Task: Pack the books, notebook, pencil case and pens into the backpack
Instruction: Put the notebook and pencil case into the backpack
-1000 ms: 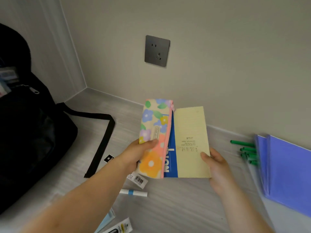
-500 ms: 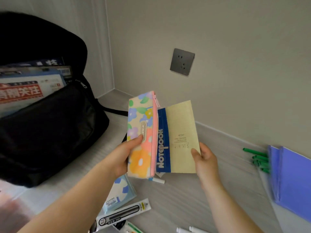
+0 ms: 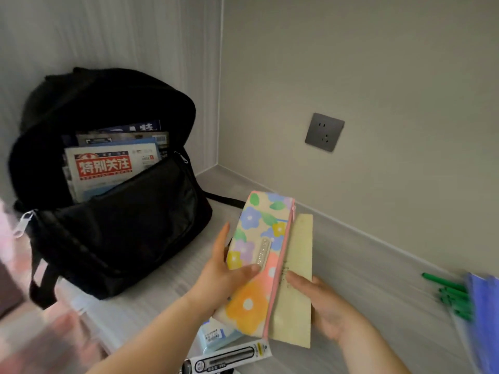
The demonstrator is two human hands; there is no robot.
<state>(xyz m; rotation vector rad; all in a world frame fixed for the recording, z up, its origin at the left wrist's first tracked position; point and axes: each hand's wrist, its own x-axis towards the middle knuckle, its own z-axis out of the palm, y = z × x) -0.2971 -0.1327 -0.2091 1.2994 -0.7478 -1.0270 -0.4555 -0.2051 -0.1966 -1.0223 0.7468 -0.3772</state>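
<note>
One backpack (image 3: 121, 238), with at least three books (image 3: 105, 168) showing in it. One pencil case (image 3: 256, 255). One notebook (image 3: 297, 306). Two hands: one left hand (image 3: 218, 282) and one right hand (image 3: 324, 306). One cluster of pens (image 3: 451, 295), about five, too blurred to count surely. One socket (image 3: 324, 132). One pen pack (image 3: 226, 357) and one blue packet (image 3: 216, 336) on the worktop (image 3: 364, 265).

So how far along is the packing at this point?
Done: books stand inside the open backpack. In hand: the left hand grips the floral pencil case and the right hand pinches the notebook, both beside the bag, not yet in. Left: the green pens lie on the table at the right.
</note>
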